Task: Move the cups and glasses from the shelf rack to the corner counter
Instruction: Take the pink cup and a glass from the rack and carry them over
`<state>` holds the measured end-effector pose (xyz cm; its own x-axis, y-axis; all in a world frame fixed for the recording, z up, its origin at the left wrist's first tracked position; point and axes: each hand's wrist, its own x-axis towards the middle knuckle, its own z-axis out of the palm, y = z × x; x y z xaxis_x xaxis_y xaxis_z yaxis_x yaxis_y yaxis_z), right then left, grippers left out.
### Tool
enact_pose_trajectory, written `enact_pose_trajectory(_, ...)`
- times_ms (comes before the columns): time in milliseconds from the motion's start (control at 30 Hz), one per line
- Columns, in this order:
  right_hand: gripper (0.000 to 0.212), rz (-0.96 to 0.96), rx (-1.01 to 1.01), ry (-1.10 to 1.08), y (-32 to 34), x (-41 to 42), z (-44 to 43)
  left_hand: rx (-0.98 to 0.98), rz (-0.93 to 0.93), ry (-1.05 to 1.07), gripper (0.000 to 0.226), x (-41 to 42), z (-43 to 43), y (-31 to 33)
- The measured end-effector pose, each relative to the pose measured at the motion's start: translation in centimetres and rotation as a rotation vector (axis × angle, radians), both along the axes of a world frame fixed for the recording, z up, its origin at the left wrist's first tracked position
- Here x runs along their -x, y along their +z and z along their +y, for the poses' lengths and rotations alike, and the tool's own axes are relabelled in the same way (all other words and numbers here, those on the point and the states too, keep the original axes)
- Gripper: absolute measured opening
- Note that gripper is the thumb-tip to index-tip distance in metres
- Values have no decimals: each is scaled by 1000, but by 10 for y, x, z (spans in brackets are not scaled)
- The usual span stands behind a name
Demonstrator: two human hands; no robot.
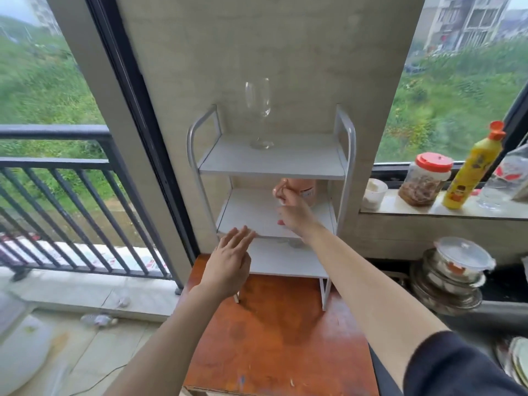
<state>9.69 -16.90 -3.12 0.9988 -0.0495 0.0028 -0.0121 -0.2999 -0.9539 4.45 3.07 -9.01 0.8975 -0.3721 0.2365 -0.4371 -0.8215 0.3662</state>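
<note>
Left hand fronts shelf rack.

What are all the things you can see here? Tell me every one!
shelf rack: one, white, three shelves, on the table
wine glass: one, clear, upright on the top shelf
cup: one, pink, back of the middle shelf
table: one, reddish-brown wood, under the rack
jar: one, clear with red lid, on the windowsill
squeeze bottle: one, yellow with orange cap, leaning on the windowsill
stacked bowls and lids: a pile, glass and metal, lower right
left hand: one, open, in front of the lower shelves
right hand: one, reaching to the pink cup; grip unclear
</note>
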Motion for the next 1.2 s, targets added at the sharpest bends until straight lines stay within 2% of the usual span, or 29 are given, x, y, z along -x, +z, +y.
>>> enact_pose_trajectory(100, 34, 53, -252, -30, 0, -9, 6, 68, 36, 2, 53, -6, 5, 3)
enact_pose_trajectory(167, 28, 60, -288, -20, 0, -10, 6, 109, 57, 15, 52, -9, 6, 5)
enact_pose_trajectory(233, 15, 42, -241, -25, -1, -7, 5, 136, 54, 28, 51, -9, 5, 4)
enact_pose_trajectory(267, 14, 20, -195, -42, 0, -4, 5, 147, 45, 35, 51, -9, 4, 4)
enact_pose_trajectory(367, 36, -51, -68, -142, 1, 7, 3, 174, 18, 46, 50, -8, 1, 3)
enact_pose_trajectory(533, 37, -15, -208, -242, -1, 40, -9, 202, 11, 61, 49, -10, 2, 2)
enact_pose_trajectory(700, 42, -38, -191, -268, -9, 76, -21, 229, -13, 104, 48, -4, -7, -6)
enact_pose_trajectory(800, 22, -108, -251, -302, -17, 109, -23, 165, -34, 107, 52, 5, -14, -20)
enact_pose_trajectory(867, 37, -145, -250, -341, -24, 134, -25, 120, -87, 135, 55, 14, -20, -32)
enact_pose_trajectory(967, 40, -158, -270, -378, -47, 167, -34, 214, -153, 209, 35, 25, -33, -50)
enact_pose_trajectory(1067, 47, -160, -290, -432, -69, 194, -46, 343, 78, 240, 30, 20, -54, -64)
enact_pose_trajectory(1200, 54, -86, -260, -523, -88, 217, -59, 361, 281, 181, 51, -11, -87, -71)
